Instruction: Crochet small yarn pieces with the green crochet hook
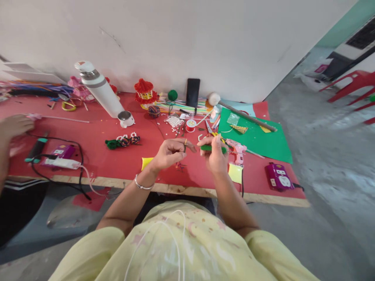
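Your right hand (215,156) is closed around a small green piece (211,148), held just above the near edge of the red table (96,136). Your left hand (171,152) sits just beside it, fingers curled, thumb and forefinger pinching toward the green piece's left end; what they grip is too small to tell. A pink glue gun (238,151) lies right behind your right hand, and a green sheet (258,138) lies farther right. At the far left, another person's hand (14,125) rests on the table.

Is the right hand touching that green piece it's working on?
Touching. The head view shows the right hand with its fingers wrapped around the green piece.
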A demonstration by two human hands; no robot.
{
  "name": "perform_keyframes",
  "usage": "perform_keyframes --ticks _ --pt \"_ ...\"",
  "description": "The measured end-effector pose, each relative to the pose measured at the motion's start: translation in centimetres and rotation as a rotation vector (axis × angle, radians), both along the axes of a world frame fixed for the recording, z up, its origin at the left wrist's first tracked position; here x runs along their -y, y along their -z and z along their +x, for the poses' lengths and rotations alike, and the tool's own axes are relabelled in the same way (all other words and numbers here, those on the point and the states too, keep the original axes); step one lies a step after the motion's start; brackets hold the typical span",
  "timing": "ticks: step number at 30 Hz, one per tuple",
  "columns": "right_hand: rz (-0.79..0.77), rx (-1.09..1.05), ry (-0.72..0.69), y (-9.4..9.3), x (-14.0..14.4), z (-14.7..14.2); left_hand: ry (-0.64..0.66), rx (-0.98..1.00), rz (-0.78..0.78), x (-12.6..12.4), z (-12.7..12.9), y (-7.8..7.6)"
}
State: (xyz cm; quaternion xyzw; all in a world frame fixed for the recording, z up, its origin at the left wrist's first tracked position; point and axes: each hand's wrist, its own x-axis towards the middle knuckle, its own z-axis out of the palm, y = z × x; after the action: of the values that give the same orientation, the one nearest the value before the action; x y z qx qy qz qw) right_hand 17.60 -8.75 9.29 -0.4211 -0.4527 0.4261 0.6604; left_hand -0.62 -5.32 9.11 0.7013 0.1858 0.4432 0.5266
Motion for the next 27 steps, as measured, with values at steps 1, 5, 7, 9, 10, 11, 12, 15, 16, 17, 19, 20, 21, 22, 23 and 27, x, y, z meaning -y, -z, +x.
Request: perform_keyframes --ticks 1,5,7,9,10,11,12,15,16,17,19,20,21,22,23,27 --pt "0.002 -0.002 -0.008 0.0 0.0 0.0 0.003 -0.004 -0.004 0.0 0.0 0.0" --pt "0.011 -0.001 -0.021 -0.1 0.0 -0.1 -0.017 0.016 -0.041 -0.1 0.1 0.4" --pt "0.046 -0.005 -0.015 -0.4 0.1 0.0 -0.024 0.044 -0.049 -0.1 0.1 0.6" --pt "0.104 0.037 -0.018 -0.8 0.3 0.1 -0.019 0.056 -0.030 -0.2 0.1 0.6" --pt "0.135 0.092 -0.017 -1.0 0.4 0.1 -0.020 0.055 -0.007 -0.2 0.2 0.6" --pt "0.166 0.169 -0.011 -1.2 0.5 0.1 -0.029 0.045 0.022 -0.2 0.2 0.5" --pt "0.197 0.257 0.003 -1.3 0.5 0.0 -0.054 0.027 0.055 -0.2 0.3 0.4" --pt "0.285 0.493 0.068 -1.2 0.6 -0.2 -0.187 -0.061 0.175 0.0 0.6 0.2" --pt "0.314 0.546 0.083 -1.1 0.5 -0.3 -0.226 -0.090 0.216 0.0 0.8 0.2" --pt "0.339 0.588 0.092 -0.9 0.4 -0.4 -0.254 -0.112 0.255 0.1 0.8 0.2" --pt "0.376 0.650 0.103 -0.5 0.3 -0.5 -0.271 -0.135 0.320 0.1 1.0 0.4" --pt "0.387 0.672 0.108 -0.4 0.2 -0.5 -0.270 -0.140 0.343 0.1 1.0 0.5" --pt "0.390 0.689 0.111 -0.3 0.2 -0.4 -0.269 -0.143 0.359 0.1 1.0 0.6" --pt "0.388 0.703 0.111 -0.2 0.2 -0.4 -0.268 -0.145 0.368 0.0 1.0 0.6" --pt "0.383 0.716 0.109 -0.2 0.1 -0.4 -0.266 -0.146 0.369 0.0 1.0 0.6" --pt "0.360 0.725 0.106 -0.4 0.1 -0.2 -0.279 -0.149 0.251 0.1 0.9 0.5"
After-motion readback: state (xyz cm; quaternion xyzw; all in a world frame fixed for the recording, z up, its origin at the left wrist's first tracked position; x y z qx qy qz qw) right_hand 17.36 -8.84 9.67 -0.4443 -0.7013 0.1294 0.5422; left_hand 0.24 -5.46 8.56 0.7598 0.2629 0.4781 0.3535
